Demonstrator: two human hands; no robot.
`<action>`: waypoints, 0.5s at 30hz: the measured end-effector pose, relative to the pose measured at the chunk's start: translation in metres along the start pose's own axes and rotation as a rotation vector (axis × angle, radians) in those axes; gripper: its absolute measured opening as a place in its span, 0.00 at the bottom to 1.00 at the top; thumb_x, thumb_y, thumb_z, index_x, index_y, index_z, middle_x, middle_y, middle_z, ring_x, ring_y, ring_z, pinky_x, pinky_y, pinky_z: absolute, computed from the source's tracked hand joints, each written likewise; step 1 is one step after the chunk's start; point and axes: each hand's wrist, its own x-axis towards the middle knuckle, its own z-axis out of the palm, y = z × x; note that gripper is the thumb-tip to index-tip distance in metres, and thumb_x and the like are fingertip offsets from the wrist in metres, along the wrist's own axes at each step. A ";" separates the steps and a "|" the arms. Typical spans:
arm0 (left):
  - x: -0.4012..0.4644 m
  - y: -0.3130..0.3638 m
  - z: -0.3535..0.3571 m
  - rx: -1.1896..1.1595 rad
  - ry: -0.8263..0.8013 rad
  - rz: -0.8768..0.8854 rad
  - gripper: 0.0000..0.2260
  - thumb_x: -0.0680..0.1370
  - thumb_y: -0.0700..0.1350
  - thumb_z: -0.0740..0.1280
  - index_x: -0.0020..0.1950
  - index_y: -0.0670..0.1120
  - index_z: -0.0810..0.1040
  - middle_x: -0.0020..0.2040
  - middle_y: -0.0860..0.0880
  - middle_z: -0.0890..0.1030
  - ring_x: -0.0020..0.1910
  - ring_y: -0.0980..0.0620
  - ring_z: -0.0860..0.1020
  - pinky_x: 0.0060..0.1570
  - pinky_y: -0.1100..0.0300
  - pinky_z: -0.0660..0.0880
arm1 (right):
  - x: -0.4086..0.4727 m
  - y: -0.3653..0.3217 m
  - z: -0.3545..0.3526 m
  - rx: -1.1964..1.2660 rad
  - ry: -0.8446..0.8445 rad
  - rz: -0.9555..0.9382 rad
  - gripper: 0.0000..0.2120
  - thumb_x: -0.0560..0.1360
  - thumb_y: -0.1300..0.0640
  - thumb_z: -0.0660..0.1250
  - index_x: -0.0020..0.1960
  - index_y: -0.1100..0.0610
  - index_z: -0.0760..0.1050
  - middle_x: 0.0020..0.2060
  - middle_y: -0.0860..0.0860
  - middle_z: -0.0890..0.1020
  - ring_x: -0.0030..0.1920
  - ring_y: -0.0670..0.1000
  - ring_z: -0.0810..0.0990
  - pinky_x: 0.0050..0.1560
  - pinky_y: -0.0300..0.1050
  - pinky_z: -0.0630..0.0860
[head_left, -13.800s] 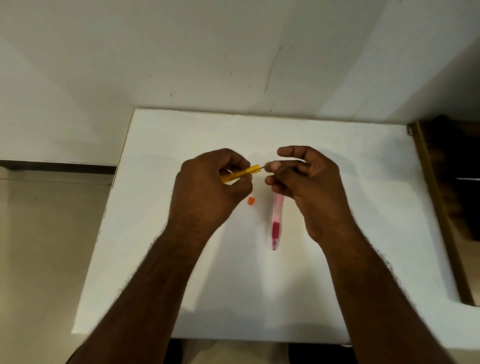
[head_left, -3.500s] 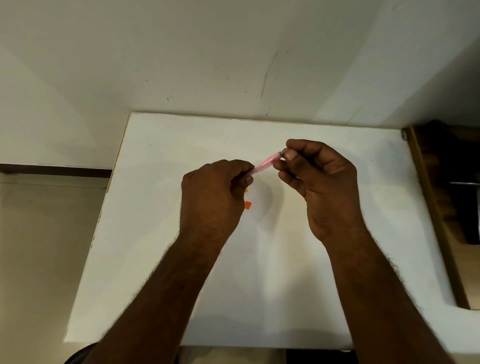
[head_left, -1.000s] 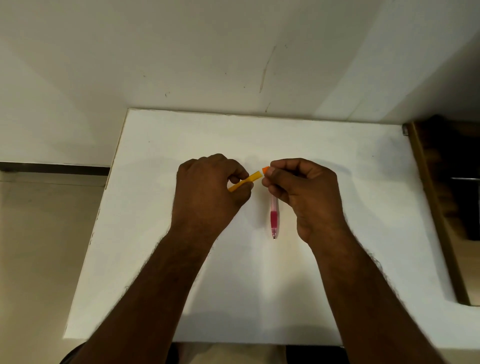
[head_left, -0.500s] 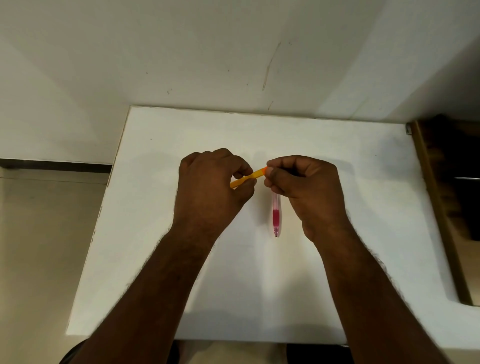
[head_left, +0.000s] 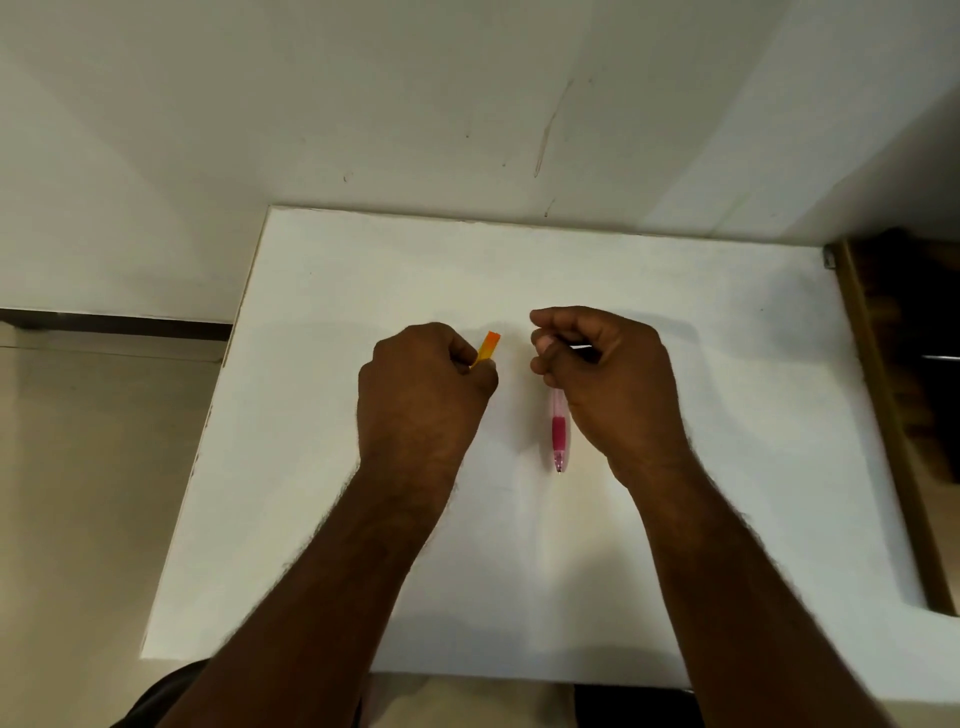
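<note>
My left hand (head_left: 423, 395) grips a yellow pen barrel (head_left: 487, 347). Only the barrel's orange-tipped end pokes out past the thumb, pointing up and right. My right hand (head_left: 605, 379) hovers a short way to the right of it with fingers curled tight. A thin pale streak shows between those fingers, and I cannot tell whether it is an object. A pink pen (head_left: 559, 431) lies on the white table (head_left: 332, 467), tip toward me. Its far end is hidden under my right hand.
The table's far edge meets a pale wall. A brown wooden cabinet (head_left: 883, 415) stands along the table's right side. Beige floor lies past the table's left edge.
My right hand has let go of the orange end of the yellow pen and drawn back to the right. The left hand has tilted the pen more upright. The pink pen has not moved.
</note>
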 end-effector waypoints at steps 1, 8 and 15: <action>0.000 -0.001 0.001 0.013 -0.004 -0.022 0.07 0.70 0.55 0.73 0.40 0.53 0.81 0.36 0.56 0.82 0.36 0.55 0.80 0.31 0.66 0.65 | 0.001 0.001 -0.002 -0.022 0.019 0.006 0.10 0.78 0.58 0.72 0.58 0.50 0.85 0.47 0.47 0.88 0.45 0.46 0.86 0.60 0.51 0.81; 0.002 -0.004 0.004 0.072 -0.040 -0.042 0.11 0.70 0.57 0.74 0.40 0.50 0.83 0.37 0.53 0.83 0.37 0.51 0.80 0.39 0.61 0.69 | 0.001 0.008 -0.005 -0.299 0.081 -0.009 0.09 0.76 0.54 0.73 0.55 0.48 0.85 0.48 0.44 0.87 0.48 0.45 0.83 0.53 0.41 0.76; 0.003 -0.004 0.006 0.056 -0.019 -0.021 0.12 0.69 0.58 0.75 0.38 0.49 0.83 0.36 0.54 0.82 0.35 0.53 0.76 0.40 0.61 0.67 | -0.001 0.010 -0.001 -0.517 0.016 0.027 0.19 0.74 0.50 0.75 0.64 0.49 0.77 0.51 0.48 0.85 0.49 0.51 0.84 0.48 0.39 0.69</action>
